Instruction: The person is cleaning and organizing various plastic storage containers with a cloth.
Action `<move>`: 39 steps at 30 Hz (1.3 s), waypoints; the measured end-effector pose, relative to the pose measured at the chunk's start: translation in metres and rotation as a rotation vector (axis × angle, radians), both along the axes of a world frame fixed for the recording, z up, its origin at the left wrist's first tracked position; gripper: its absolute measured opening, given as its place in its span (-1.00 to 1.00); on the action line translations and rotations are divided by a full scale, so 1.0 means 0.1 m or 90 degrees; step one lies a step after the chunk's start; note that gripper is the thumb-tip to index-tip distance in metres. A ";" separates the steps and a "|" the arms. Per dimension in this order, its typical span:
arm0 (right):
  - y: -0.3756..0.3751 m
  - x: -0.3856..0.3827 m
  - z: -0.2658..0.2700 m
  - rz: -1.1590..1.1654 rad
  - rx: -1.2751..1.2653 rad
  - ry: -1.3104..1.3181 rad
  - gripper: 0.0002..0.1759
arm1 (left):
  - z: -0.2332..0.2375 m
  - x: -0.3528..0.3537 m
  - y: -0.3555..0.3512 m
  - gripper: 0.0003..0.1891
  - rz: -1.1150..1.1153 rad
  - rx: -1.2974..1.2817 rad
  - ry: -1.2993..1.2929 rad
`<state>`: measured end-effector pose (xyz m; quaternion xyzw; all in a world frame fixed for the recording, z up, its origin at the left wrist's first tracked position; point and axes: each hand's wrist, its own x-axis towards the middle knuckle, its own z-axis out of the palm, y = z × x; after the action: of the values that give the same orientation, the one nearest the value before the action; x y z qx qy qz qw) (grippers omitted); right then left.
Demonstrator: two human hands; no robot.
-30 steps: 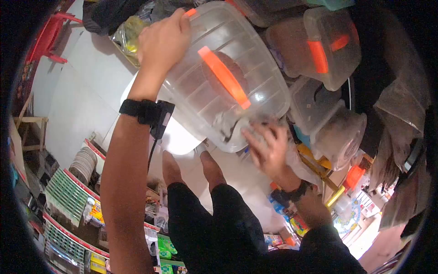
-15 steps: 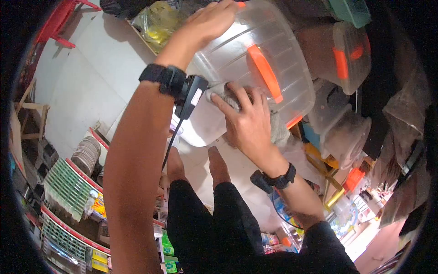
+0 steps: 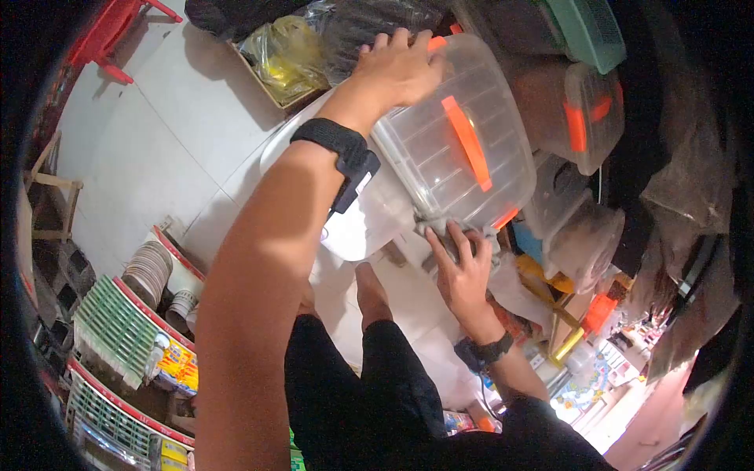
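A clear plastic storage box (image 3: 428, 141) with an orange handle (image 3: 469, 145) and orange latches is tilted on its side in front of me. My left hand (image 3: 400, 69) grips its far end, fingers curled over the edge beside an orange latch. At the near corner of the box, my right hand (image 3: 463, 267) is closed round a crumpled grey cloth (image 3: 448, 229) and presses it against the plastic. Part of the cloth is hidden under my fingers. A smooth white surface (image 3: 353, 228) shows below the box, partly behind my left forearm.
Other clear boxes with orange latches (image 3: 577, 127) and a green basket (image 3: 593, 35) stand at the right. A carton with a yellow plastic bag (image 3: 287, 59) sits at the back. Shelves of goods (image 3: 118, 322) line the lower left; a red stool (image 3: 102, 43) is upper left.
My right hand and the cloth have moved down along the box to its near corner. The box has shifted slightly, and my left hand has moved right and a little down with it.
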<state>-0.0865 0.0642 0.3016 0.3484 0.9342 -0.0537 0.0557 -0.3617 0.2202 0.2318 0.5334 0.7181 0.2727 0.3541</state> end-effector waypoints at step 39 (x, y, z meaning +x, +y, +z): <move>0.90 0.53 -0.40 -0.600 0.021 0.393 -0.22 | 0.33 0.78 -1.13 0.00 0.280 0.177 0.085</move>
<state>-0.0332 0.1547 0.2611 0.6970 0.6512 -0.1573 -0.2556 -0.2839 0.1069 0.2645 0.4251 0.7941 0.4032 0.1616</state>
